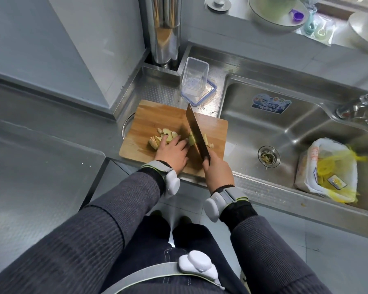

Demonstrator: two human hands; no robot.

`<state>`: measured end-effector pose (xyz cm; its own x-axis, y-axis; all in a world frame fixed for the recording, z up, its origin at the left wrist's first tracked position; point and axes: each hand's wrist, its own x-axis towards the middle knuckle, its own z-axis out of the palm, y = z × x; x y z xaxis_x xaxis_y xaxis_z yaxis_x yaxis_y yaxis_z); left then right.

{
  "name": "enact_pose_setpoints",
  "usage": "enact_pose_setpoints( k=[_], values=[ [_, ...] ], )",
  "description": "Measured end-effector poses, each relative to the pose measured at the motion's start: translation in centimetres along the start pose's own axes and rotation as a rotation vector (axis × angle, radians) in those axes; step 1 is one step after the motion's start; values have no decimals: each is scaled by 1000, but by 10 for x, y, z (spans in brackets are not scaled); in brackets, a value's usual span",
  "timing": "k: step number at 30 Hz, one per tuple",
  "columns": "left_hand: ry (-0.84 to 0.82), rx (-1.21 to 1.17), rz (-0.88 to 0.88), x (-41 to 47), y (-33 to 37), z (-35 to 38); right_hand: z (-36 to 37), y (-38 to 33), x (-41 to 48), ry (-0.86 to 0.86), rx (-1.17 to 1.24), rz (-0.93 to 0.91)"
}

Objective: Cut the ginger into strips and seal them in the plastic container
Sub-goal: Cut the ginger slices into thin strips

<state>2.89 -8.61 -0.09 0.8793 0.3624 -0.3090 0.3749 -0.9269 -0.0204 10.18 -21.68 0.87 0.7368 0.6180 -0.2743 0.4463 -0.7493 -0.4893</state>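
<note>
Head view, right hand [218, 170] fingers gripping cleaver [197, 132], left hand [172, 153] pressing ginger [166, 133] flat-fingered

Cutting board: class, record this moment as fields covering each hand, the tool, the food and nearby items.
Left hand: presses ginger-like pieces beside the blade
Right hand: grips the cleaver by its handle
Cleaver: edge down on a piece
Cutting board: wooden, left of the sink
Nearby: clear container behind the board; bag of yellow scraps in the sink
</note>
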Motion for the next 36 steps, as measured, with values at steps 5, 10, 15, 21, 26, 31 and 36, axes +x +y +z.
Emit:
enact_pose_setpoints(
  k=[5, 10, 15, 21, 26, 31, 36],
  values=[
    [13, -11, 3, 0, -1, 1, -3, 3, -5, -25, -44, -7],
    [34, -12, 1, 0, 1, 4, -5, -16, 17, -53, -90, 29],
    [20, -19, 0, 0, 1, 0, -6, -36, 44, -76, -45, 46],
    [9, -23, -24, 0, 3, 0, -1, -18, 24, -30, -16, 23],
    [5, -33, -18, 0, 2, 0, 1, -1, -3, -14, -4, 12],
    [18, -32, -4, 0, 1, 2, -1, 0, -6, -22, -68, -7],
    [45, -38, -9, 0, 0, 5, -1, -21, 13, -32, -111, 43]
  ],
)
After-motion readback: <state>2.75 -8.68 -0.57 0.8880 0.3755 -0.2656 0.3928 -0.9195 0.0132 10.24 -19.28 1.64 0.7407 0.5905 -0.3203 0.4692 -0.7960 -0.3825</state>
